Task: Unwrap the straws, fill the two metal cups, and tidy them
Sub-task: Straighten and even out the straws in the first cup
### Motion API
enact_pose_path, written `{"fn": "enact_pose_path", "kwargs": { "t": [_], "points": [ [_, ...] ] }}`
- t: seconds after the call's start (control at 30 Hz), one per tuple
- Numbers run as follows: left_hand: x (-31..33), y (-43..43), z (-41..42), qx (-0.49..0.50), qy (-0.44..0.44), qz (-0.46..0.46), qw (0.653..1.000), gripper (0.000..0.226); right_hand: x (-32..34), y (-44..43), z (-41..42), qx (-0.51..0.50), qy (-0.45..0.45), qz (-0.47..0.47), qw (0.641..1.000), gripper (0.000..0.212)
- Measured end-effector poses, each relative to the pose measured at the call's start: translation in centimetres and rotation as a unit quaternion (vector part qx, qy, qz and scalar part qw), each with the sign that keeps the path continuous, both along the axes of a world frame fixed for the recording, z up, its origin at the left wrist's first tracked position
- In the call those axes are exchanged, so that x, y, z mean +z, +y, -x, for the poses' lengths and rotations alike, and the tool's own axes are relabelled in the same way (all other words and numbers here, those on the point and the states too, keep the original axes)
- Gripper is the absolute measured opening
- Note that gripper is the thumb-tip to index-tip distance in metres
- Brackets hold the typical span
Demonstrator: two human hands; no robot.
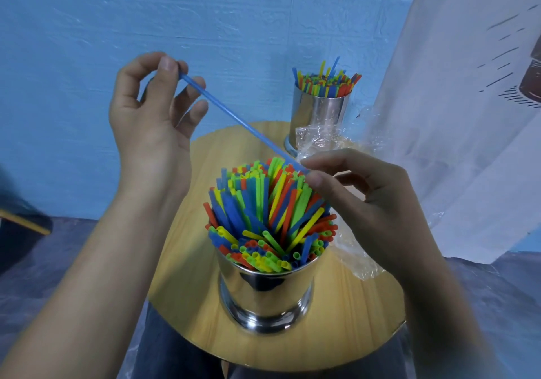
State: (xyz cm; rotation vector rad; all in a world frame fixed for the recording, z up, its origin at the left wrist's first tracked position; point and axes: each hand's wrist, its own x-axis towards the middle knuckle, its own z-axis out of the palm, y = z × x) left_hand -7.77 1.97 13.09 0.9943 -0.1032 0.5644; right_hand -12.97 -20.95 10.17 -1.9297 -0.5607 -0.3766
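At the near edge of the tabletop (181, 261), the near cup (266, 288) is packed, its straws fanned out. The right hand (366, 197) pinches the blue straw (234, 116) low, just over the bundle. The raised left hand (149, 115) pinches its top end, other fingers loose, likely steering it into a gap. Behind them: clear wrapper (319, 141), then the far cup (319, 112), also full.

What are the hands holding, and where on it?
One blue straw: the left hand pinches its upper end, the right hand pinches its lower end.
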Motion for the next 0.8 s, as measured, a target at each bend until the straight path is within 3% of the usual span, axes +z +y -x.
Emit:
{"fn": "enact_pose_path", "kwargs": {
  "t": [0.17, 0.3, 0.4, 0.57, 0.7, 0.8],
  "points": [
    [-0.7, 0.3, 0.6, -0.015, 0.044, -0.003, 0.999, 0.006, 0.0, -0.2, 0.4, -0.032, -0.019, -0.040, 0.999, 0.013],
    [-1.0, 0.4, 1.2, -0.030, 0.110, -0.123, 0.986, 0.011, 0.7, -0.1, 0.8, -0.057, -0.014, -0.189, 0.980, 0.015],
    [-1.3, 0.5, 1.4, -0.039, 0.129, -0.241, 0.961, 0.012, 1.2, 0.0, 1.1, -0.021, 0.012, -0.252, 0.967, 0.018],
    [-1.5, 0.7, 1.7, -0.062, 0.140, -0.337, 0.929, 0.014, 1.4, 0.2, 1.5, 0.023, 0.045, -0.353, 0.934, 0.020],
    [-1.2, 0.9, 1.7, -0.127, 0.153, -0.427, 0.882, 0.008, 1.4, -0.3, 1.5, -0.035, 0.013, -0.376, 0.926, 0.007],
    [-1.2, 0.8, 1.8, -0.180, 0.160, -0.484, 0.841, 0.029, 1.7, -0.8, 1.8, -0.082, -0.021, -0.344, 0.935, 0.006]
  ]
}}
